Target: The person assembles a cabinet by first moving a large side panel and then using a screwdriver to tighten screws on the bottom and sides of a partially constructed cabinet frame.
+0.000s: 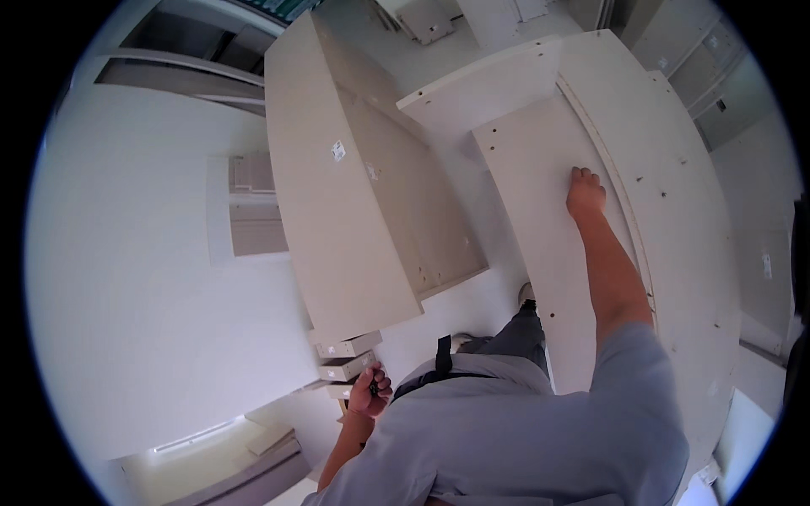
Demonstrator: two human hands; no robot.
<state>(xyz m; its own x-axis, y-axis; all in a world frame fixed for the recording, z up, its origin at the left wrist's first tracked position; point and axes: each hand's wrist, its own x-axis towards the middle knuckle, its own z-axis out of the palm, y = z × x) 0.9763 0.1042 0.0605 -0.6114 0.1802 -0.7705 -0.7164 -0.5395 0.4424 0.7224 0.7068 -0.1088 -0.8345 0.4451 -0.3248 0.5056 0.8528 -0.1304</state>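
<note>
My right hand is curled closed at the upper middle of a beige board, beside the seam where it meets a large upright-looking panel. Whatever its fingers hold, if anything, is hidden. Down by my waist, my left hand is closed with something small and dark showing between the fingers, too small to name. Another beige board joins the far end of the assembly. Small dark holes or fittings dot the boards.
To the left stands a long beige cabinet carcass with white labels. Drawer-like boxes are stacked near my left hand. My shoe is beside the board. More panels lie at the back.
</note>
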